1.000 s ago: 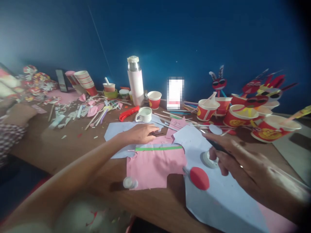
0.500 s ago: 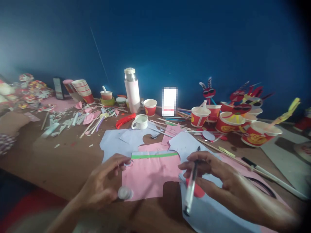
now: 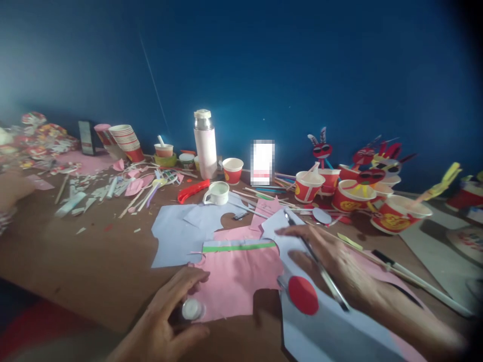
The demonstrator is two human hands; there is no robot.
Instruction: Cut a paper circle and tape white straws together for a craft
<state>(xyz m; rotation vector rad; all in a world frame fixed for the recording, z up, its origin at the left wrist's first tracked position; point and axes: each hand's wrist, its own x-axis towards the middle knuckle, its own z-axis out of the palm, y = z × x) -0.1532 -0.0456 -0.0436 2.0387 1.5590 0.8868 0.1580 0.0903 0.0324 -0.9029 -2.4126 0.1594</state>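
Observation:
My right hand point(image 3: 335, 261) holds a clear-barrelled pen point(image 3: 320, 264), which now slants across the hand from upper left to lower right. Below it are light blue paper point(image 3: 339, 327) and a red paper disc point(image 3: 304, 295). My left hand point(image 3: 169, 309) is open, thumb and fingers spread around a small white round container point(image 3: 192, 309), without a visible grip on it. Its fingertips are at the left edge of a cut pink paper sheet point(image 3: 234, 281). A green-and-white strip point(image 3: 237, 247) lies across that sheet's top.
Behind the papers stand a white cup-shaped lid point(image 3: 217, 193), a red-handled tool point(image 3: 192, 191), a thermos point(image 3: 206, 153) and a red paper cup point(image 3: 232, 171). Decorated cups point(image 3: 354, 195) line the right. Paper scraps point(image 3: 90, 198) cover the left. Another person's arm point(image 3: 15, 188) shows at far left.
My left hand has moved down and opened around the small white container. My right hand has shifted right, and the pen has swung to the opposite slant, uncovering the red disc.

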